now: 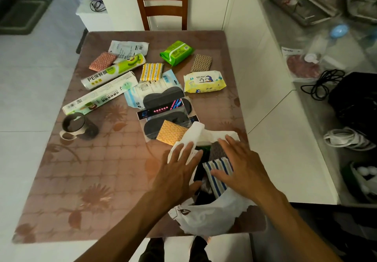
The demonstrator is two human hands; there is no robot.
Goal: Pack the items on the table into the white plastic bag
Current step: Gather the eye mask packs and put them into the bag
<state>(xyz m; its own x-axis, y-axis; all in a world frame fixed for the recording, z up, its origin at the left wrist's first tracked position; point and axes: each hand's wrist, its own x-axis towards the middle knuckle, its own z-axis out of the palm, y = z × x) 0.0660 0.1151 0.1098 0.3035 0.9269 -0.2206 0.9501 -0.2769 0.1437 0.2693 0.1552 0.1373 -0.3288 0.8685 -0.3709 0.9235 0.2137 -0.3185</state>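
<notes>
Right now your left hand and right hand lie flat with fingers spread, each grip released, pressing the bag mouth wide at the near desk edge; a striped sponge sits inside, while other items wait beyond.

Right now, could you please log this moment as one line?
left hand: open, on white plastic bag | right hand: open, on blue striped sponge | packing unfinished
</notes>
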